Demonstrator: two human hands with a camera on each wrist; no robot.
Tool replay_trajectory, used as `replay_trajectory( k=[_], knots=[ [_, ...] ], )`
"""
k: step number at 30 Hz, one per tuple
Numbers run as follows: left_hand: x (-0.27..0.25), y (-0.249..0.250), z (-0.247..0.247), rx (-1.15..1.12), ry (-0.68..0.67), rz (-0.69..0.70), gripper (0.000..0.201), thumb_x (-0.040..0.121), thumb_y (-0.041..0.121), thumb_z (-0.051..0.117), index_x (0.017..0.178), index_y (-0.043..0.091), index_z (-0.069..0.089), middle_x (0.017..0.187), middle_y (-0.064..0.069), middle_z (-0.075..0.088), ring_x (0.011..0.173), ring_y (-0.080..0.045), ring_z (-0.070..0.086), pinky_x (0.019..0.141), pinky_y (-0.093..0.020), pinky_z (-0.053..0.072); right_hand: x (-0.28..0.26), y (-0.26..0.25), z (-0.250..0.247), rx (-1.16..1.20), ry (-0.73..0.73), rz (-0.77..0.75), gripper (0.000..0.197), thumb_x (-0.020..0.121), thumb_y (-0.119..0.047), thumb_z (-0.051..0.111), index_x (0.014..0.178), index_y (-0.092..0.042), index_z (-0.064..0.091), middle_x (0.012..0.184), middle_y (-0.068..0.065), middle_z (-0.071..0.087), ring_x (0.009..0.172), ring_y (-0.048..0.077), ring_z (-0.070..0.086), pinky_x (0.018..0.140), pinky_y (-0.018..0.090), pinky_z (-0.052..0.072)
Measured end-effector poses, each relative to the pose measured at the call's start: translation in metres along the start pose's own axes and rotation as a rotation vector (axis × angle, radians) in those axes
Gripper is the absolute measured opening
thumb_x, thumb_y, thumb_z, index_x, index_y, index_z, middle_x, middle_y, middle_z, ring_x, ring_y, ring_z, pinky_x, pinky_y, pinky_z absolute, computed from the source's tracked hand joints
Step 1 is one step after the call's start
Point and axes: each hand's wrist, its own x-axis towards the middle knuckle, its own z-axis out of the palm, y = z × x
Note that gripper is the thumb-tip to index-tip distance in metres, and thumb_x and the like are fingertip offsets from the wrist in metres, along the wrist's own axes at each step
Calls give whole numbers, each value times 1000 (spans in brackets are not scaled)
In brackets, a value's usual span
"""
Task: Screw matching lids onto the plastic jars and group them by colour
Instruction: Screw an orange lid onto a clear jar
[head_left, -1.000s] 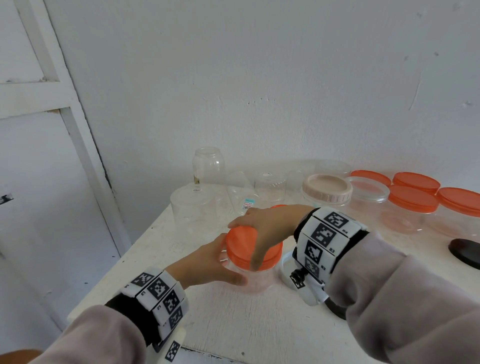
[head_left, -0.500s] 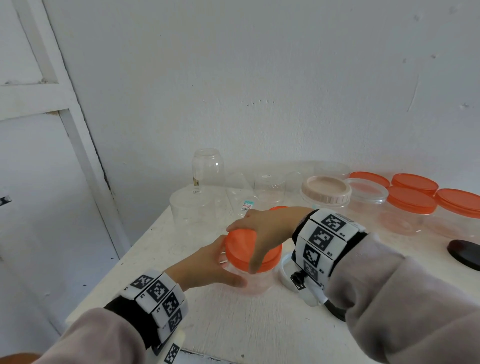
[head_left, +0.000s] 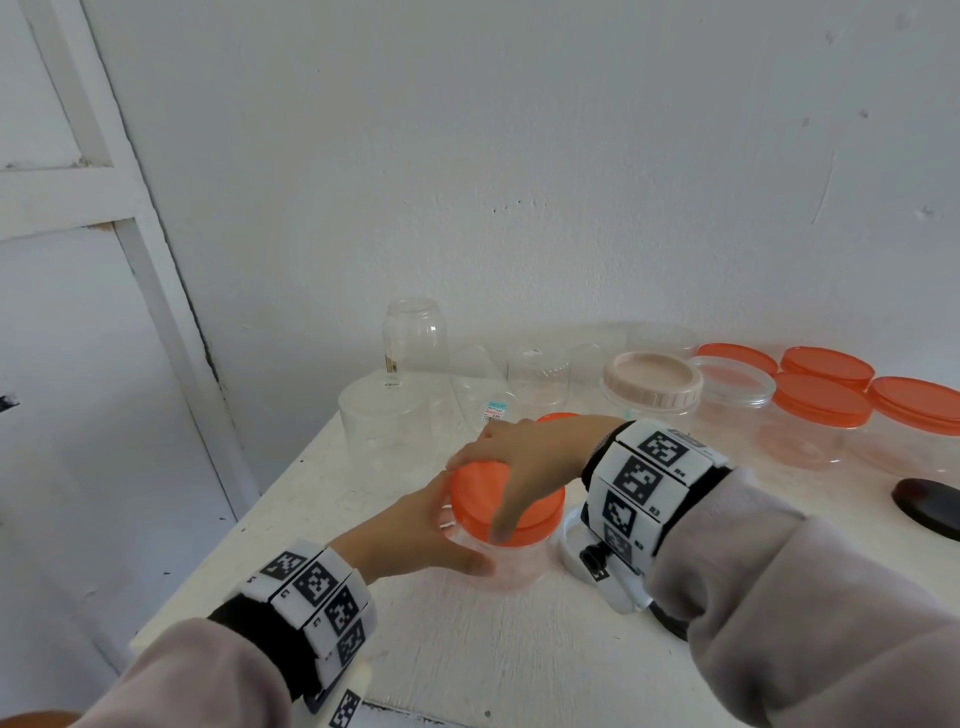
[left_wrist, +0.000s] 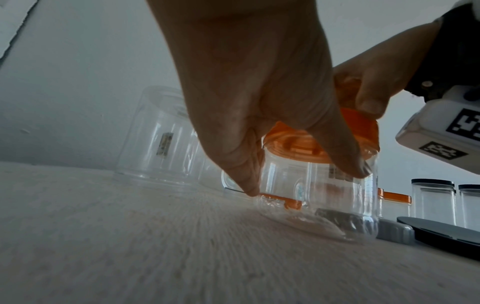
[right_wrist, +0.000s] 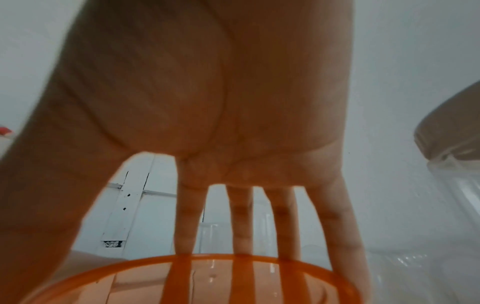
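At the far left stands a white panelled door (head_left: 78, 291), and beside it the white worktop (head_left: 467, 649) begins. Near the worktop's back left corner a wide clear plastic jar (head_left: 387, 423) sits upside down, with a taller clear narrow-necked jar (head_left: 414, 332) behind it and further clear lidless jars (head_left: 537, 376) to its right along the wall.

Toward the front, the left hand (head_left: 415, 535) wraps its thumb and fingers round the side of a small clear plastic jar (head_left: 511, 564) that stands on the worktop; the left wrist view shows the same grip (left_wrist: 259, 102) on the jar's wall (left_wrist: 324, 195), thumb on one side and fingers on the other. On top of this jar sits a round orange plastic lid (head_left: 485, 499). The right hand (head_left: 530, 457) lies over the lid from above, its fingers spread and curled down over the rim, gripping it; from the right wrist, the fingers (right_wrist: 185, 222) reach across the lid (right_wrist: 182, 273) to its far edge.

Just right of the jar a white ring-shaped lid (head_left: 569, 540) lies flat, partly hidden under the right wrist. Behind it stands a clear jar closed with a beige ribbed lid (head_left: 652, 376), then a clear-lidded jar (head_left: 730, 382). Farther right, four clear jars capped with orange lids (head_left: 821, 397) stand close together. At the right edge lies a flat black lid (head_left: 927, 501).
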Motion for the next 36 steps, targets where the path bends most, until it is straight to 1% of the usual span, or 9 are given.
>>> replay_trajectory(
  k=[5,8,11,15,21,23,26,29,36],
  knots=[
    [0,1,-1,62,10,-3,104,65,30,90,147,32,26,141,12,49,128,-10,48,105,-27,42,8,-2,11,-39,91,110,96,65,-86,55,145,-40,29,143,0,34,131,29,36,96,50,40],
    [-1,2,-1,68,14,-2,103,65,31,90,147,32,27,139,12,50,127,-12,49,107,-33,42,9,-2,14,-56,103,147,104,62,-92,47,147,-36,26,149,2,30,133,31,35,98,52,40],
    [-1,2,0,33,11,-2,107,64,27,90,148,30,25,142,11,47,130,-10,47,110,-34,40,5,0,6,-49,5,92,104,62,-83,61,148,-48,13,154,-5,21,140,28,26,104,53,31],
    [-2,2,0,11,13,-3,111,64,24,91,150,30,21,145,10,43,132,-11,44,112,-32,37,1,3,1,-39,-22,35,96,68,-59,76,144,-55,18,144,-10,27,134,25,33,100,45,37],
    [-2,4,0,32,4,1,105,66,26,90,148,29,25,143,11,47,130,-11,47,110,-33,40,5,3,11,-48,65,114,101,63,-85,58,147,-43,20,150,-1,27,131,28,39,89,44,39],
    [-2,5,0,38,2,-1,104,67,26,89,148,29,25,143,11,46,130,-10,46,109,-31,40,5,2,12,-70,65,130,104,63,-88,54,149,-41,18,153,1,24,134,29,37,92,46,39],
    [-3,5,0,13,13,1,105,66,22,90,148,27,25,143,10,46,131,-11,46,111,-33,39,2,1,6,-90,2,89,106,64,-78,66,149,-49,9,155,-5,19,138,28,31,101,49,35],
    [-4,5,1,4,9,6,109,67,20,89,151,27,20,146,9,42,133,-11,44,112,-32,37,1,1,2,-81,-24,22,100,69,-58,76,146,-54,14,147,-10,24,135,25,33,95,42,37],
    [-5,6,1,-2,17,1,105,66,22,90,148,28,25,144,10,45,132,-11,45,112,-32,37,3,5,7,-81,53,33,98,65,-73,69,146,-52,18,141,-6,31,131,25,36,92,43,37]
  ],
)
